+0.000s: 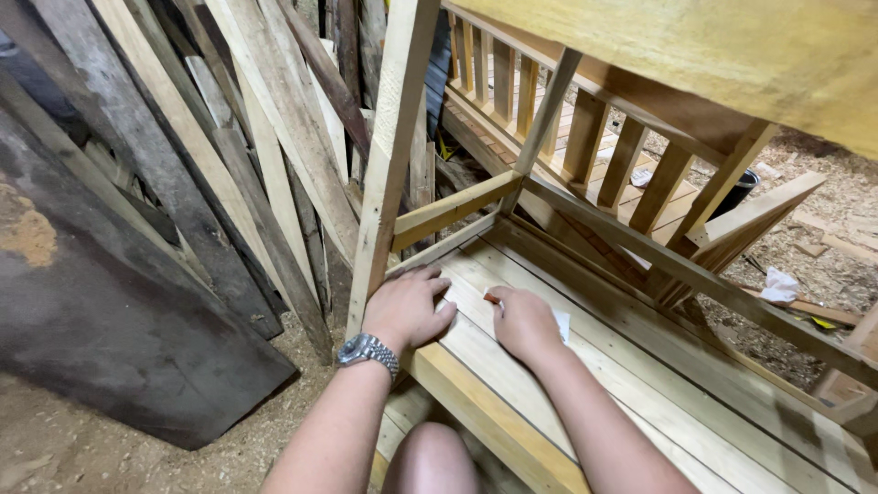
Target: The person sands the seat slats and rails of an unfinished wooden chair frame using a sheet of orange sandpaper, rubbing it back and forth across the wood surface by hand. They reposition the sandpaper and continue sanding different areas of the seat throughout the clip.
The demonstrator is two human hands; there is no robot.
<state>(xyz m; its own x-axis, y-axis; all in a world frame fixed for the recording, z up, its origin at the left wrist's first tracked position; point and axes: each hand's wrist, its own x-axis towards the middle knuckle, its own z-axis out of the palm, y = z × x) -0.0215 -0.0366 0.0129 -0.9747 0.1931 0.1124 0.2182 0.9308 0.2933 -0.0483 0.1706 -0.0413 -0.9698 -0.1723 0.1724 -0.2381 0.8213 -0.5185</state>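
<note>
Head view: the left hand [407, 309], wearing a wristwatch [368, 351], is laid flat and open on the slatted wooden frame [640, 384] beside its upright post [389, 165]. A sandpaper piece [553, 320] is pressed down under the curled right hand [523, 322].

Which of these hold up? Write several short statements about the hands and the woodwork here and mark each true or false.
1. The left hand lies flat on the pale slatted wooden frame, beside an upright wooden post. True.
2. A metal wristwatch sits on the right wrist. False: it is on the left wrist.
3. The right hand presses a small piece of sandpaper against the slats. True, as far as the white edge under the hand shows.
4. The boards leaning at the left are freshly painted white. False: they are dark, weathered timber.
5. The floor is tiled. False: it is dirt and sawdust.
</note>
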